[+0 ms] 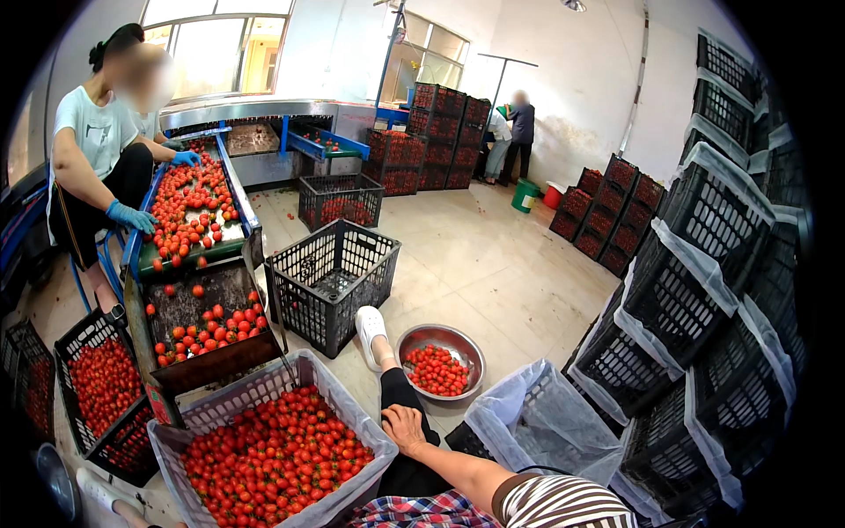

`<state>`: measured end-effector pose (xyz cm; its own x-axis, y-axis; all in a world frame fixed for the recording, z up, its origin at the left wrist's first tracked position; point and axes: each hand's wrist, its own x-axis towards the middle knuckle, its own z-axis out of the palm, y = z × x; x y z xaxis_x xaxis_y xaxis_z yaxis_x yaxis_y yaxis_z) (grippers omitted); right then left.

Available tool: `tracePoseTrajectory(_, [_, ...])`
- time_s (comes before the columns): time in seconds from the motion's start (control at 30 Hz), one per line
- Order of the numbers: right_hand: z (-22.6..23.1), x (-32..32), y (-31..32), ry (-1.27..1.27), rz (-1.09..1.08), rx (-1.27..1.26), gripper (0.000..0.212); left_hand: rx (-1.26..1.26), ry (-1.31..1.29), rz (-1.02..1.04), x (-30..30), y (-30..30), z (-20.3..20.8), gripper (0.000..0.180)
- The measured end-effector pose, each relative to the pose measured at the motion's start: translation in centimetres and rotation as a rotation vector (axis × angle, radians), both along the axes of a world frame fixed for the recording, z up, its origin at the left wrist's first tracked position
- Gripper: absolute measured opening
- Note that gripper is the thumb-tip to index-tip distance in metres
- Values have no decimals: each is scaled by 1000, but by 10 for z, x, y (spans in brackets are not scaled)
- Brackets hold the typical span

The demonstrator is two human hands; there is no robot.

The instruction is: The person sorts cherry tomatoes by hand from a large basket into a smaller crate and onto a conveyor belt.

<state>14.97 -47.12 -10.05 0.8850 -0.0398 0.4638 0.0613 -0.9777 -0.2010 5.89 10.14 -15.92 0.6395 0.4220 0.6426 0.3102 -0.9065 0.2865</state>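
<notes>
My right hand [405,429] lies over my knee with its fingers draped on the dark trouser leg, holding nothing. My left hand is out of sight. Left of the knee stands a large crate [370,433] with a pale liner, filled with small red tomatoes [273,462]. Above its far edge is a dark metal chute [176,295] with loose tomatoes near its lip. A steel bowl [478,352], partly filled with tomatoes, sits on the floor beyond my hand. To the right of my leg is a crate with a translucent plastic liner [563,431].
A co-worker in blue gloves [132,216] sits beside a sorting conveyor [238,189] carrying tomatoes. An open black crate [295,295] stands past my outstretched white shoe [370,330]. Lined black crates [682,290] are stacked high on the right. Full crates [396,150] and two people [519,132] are farther back.
</notes>
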Motion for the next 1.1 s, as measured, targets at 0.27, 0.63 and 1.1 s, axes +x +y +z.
tracePoseTrajectory(0.27, [15, 9, -7, -124, -1, 153, 24, 1, -8, 28, 5, -2, 11, 20])
tracePoseTrajectory(0.63, [2, -12, -9, 0, 16, 34, 29, -29, 20, 180, 32, -6, 77, 27])
tracePoseTrajectory(1.1, [-8, -32, -21, 68, -29, -41, 29, -175, -102, 120, 3, -40, 80, 21])
